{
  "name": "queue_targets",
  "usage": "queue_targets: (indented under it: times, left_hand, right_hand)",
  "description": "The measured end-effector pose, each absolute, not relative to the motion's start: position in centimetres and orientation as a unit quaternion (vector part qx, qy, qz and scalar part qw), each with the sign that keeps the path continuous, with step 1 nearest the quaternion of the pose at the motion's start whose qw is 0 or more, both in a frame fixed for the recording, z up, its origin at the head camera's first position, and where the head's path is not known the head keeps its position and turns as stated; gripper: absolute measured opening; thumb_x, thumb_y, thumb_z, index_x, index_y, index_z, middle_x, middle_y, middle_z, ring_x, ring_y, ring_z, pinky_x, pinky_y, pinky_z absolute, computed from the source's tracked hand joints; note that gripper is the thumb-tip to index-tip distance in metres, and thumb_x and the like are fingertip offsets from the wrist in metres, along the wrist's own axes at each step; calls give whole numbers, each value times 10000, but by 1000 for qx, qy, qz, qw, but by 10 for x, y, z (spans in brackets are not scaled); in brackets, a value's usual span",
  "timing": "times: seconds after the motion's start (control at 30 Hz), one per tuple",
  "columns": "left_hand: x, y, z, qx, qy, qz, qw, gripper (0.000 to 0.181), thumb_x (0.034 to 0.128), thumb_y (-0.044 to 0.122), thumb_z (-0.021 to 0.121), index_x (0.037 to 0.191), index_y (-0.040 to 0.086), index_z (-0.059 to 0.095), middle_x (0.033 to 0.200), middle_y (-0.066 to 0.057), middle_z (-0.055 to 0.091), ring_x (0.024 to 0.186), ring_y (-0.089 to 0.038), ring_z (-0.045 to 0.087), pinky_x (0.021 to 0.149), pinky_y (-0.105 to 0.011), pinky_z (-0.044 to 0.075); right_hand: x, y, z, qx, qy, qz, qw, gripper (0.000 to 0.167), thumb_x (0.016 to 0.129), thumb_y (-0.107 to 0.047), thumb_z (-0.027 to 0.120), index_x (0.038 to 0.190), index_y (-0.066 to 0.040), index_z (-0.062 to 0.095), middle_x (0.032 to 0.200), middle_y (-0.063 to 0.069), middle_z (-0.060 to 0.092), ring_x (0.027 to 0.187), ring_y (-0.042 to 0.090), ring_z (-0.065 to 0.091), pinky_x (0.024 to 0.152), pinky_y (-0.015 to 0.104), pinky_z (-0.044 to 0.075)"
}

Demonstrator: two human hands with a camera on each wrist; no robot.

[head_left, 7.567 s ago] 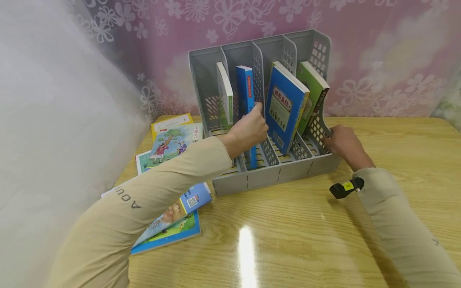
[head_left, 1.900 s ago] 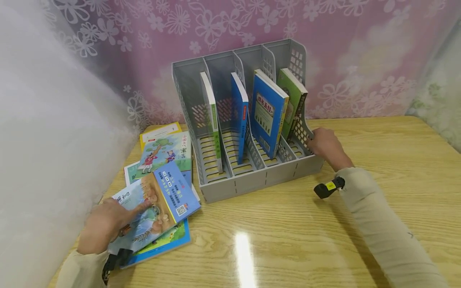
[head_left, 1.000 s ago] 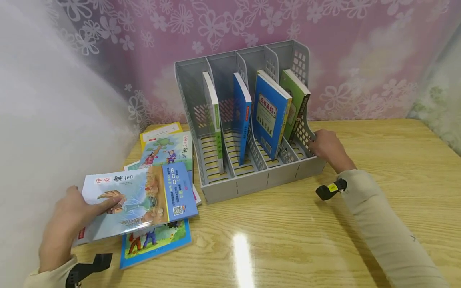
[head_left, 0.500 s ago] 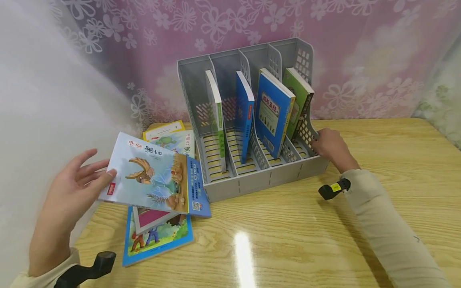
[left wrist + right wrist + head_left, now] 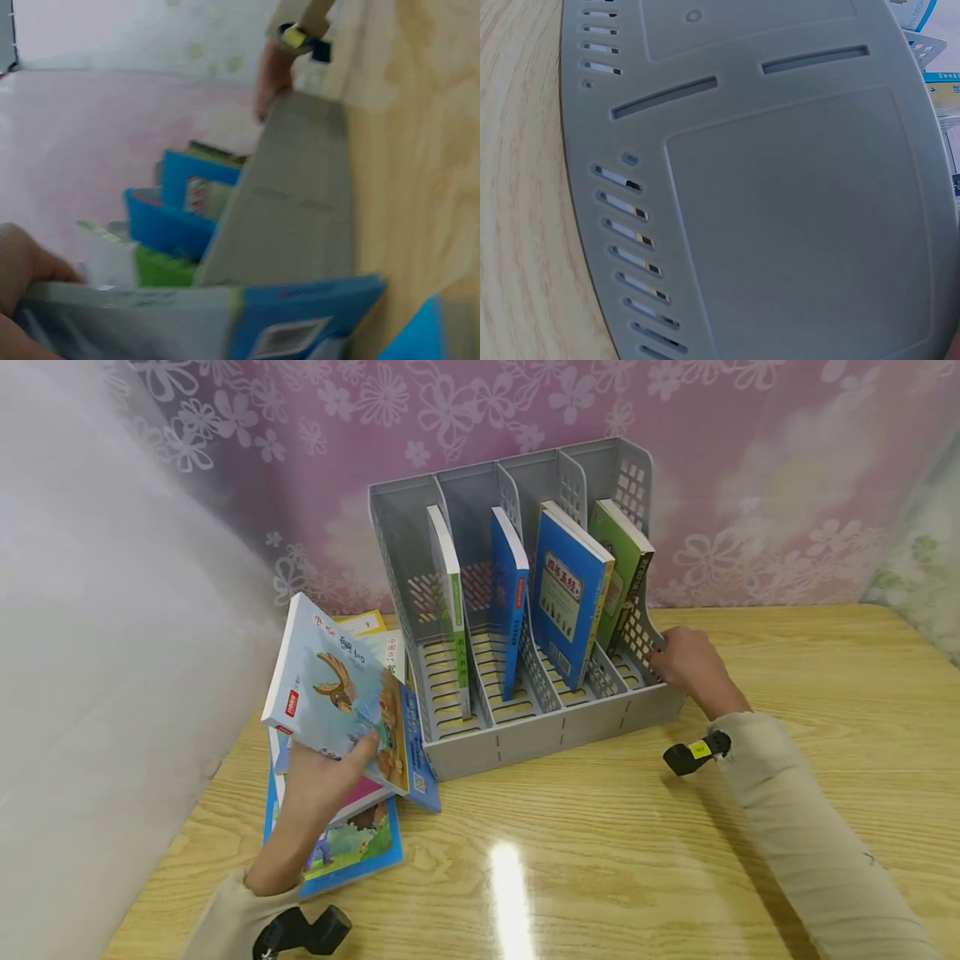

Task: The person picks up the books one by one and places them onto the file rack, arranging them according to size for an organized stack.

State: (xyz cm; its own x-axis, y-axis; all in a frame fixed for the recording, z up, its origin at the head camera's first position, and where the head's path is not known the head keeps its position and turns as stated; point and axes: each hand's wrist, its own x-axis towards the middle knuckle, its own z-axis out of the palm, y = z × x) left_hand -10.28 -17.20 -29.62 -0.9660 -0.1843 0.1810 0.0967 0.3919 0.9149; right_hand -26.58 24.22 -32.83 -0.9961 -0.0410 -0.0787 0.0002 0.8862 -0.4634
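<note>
My left hand (image 5: 318, 789) holds a light-blue picture book (image 5: 337, 685) over the pile at the left, thumb across its cover and the other fingers behind it. The book is tilted, its far-left corner highest. In the left wrist view the same book (image 5: 142, 319) is seen edge-on and blurred. My right hand (image 5: 697, 664) grips the lower right side of a grey book rack (image 5: 532, 739). Standing in separate compartments are a white-and-green book (image 5: 459, 643), a slim blue book (image 5: 513, 610), a thicker blue book (image 5: 573, 597) and a green book (image 5: 622, 568).
Beneath the held book lies a loose pile: a blue-bordered picture book (image 5: 360, 852), a pale green book (image 5: 393, 652) and a yellow one (image 5: 369, 623). Close to the right wrist camera is the rack's grey side panel (image 5: 795, 217). A floral curtain (image 5: 780, 485) hangs behind.
Earlier, my left hand was at the slim blue book in the rack. Since then it took the light-blue book from the pile, raised it and turned it. My right hand stayed on the rack.
</note>
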Motion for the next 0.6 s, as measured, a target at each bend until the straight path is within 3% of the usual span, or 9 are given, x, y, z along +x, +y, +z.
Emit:
queue_targets:
  times: [0.2,0.4,0.47,0.5,0.6]
  left_hand:
    - [-109,-152,-312,27,-760,-625,178,529,891,-61,536,1379,32,353,1228,-136,516,1030,-193,506,792,-266,444]
    - [-113,-144,-310,10,-694,-690,206,522,907,-94,467,1394,50,346,1346,-98,491,1250,-221,468,999,-410,397]
    - [-113,-142,-309,-4,-685,-694,223,501,920,-85,464,1390,45,350,1341,-80,496,1264,-206,463,1028,-410,379]
    - [-112,-141,-307,-11,-682,-693,236,477,921,-80,470,1373,36,370,1306,-78,517,1223,-199,489,1003,-389,399]
    - [-111,-139,-299,-37,-678,-678,280,371,923,-66,484,1282,11,432,1010,-42,570,887,-134,558,779,-275,454]
  right_hand:
    - [-265,243,-327,-10,971,-236,45,350,946,-141,485,1094,168,558,928,293,602,681,317,536,535,372,432]
    - [-266,242,-326,-11,971,-233,53,360,952,-147,478,1117,165,549,965,301,594,703,322,528,547,371,428]
    - [-266,242,-326,-11,971,-234,56,355,952,-144,475,1114,164,549,953,295,594,698,317,523,549,370,425]
    - [-266,242,-326,-12,970,-235,57,352,953,-143,475,1109,164,550,946,291,597,695,316,527,549,370,427]
    - [-266,242,-326,-11,970,-236,58,356,953,-144,476,1109,167,549,940,293,605,703,325,553,554,379,442]
